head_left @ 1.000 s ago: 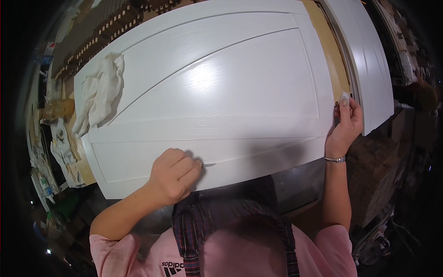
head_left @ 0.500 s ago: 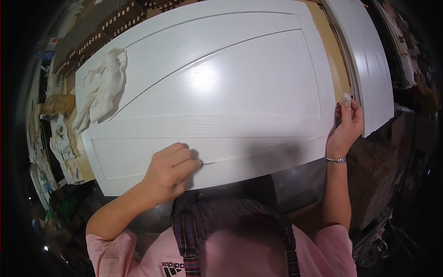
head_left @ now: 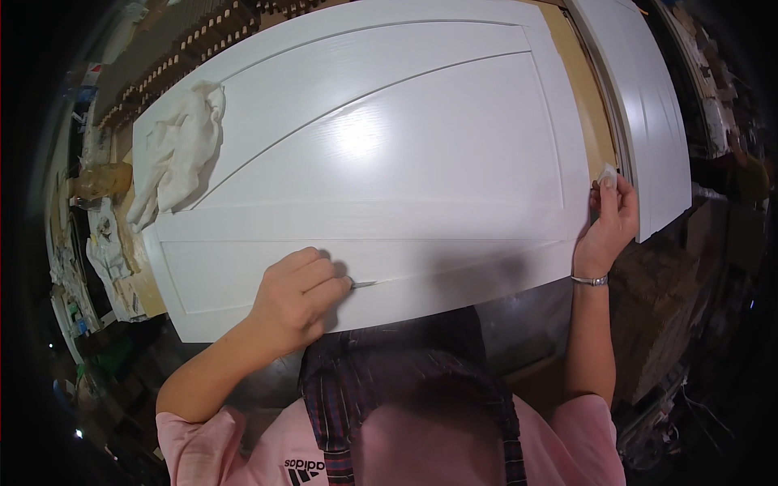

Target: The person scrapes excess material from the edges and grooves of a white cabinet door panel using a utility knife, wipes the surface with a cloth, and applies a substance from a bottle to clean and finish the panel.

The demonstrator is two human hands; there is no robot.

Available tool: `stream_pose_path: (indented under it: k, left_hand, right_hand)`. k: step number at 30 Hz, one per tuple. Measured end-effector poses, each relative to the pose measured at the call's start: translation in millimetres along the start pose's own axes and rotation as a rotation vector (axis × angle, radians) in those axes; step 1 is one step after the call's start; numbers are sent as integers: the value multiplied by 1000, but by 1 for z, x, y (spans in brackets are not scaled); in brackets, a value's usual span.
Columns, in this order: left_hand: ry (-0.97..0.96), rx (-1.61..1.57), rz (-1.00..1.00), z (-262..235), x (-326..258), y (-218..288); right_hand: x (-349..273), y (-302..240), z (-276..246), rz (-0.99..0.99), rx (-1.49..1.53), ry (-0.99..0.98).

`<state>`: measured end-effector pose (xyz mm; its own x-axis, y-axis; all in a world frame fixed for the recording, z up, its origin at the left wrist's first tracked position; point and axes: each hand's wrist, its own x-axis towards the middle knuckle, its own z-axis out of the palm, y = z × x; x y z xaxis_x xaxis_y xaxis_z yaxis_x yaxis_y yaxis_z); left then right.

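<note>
A large white door panel (head_left: 421,154) with grooved lines lies flat before me. My left hand (head_left: 294,298) is closed near the panel's near edge, around a thin pointed tool (head_left: 366,283). Only the slim metal-looking tip shows, lying along the groove; the rest is hidden in my fingers. At the panel's right edge, my right hand (head_left: 606,227) pinches a small crumpled white piece (head_left: 606,172), perhaps cloth or paper. A crumpled white cloth (head_left: 185,150) lies on the panel's left end, away from both hands.
Another white panel (head_left: 644,113) stands beyond the right edge, past a strip of yellowish board (head_left: 582,81). Rows of brown slatted pieces (head_left: 178,65) are behind the panel. On the far left sit an amber-coloured container (head_left: 101,181) and a stained rag (head_left: 105,247).
My left hand has shifted very slightly, and a little more of the tool's tip shows past the fingers. My right hand stays at the panel's right edge with the white piece.
</note>
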<state>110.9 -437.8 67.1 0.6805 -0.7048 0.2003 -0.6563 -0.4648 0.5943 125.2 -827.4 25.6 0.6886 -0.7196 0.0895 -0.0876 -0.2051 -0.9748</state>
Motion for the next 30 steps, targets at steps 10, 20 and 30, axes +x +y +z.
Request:
stream_pose_path:
  k: [10, 20, 30]
  left_hand:
    - [38, -58, -151, 2, 19, -4]
    - [368, -157, -241, -26, -11, 36]
    - [822, -481, -505, -49, -131, 46]
  right_hand:
    - [5, 1, -1, -34, 12, -8]
    - [-128, -85, 57, 261, 325, -648]
    - [-267, -130, 149, 667, 695, -1412]
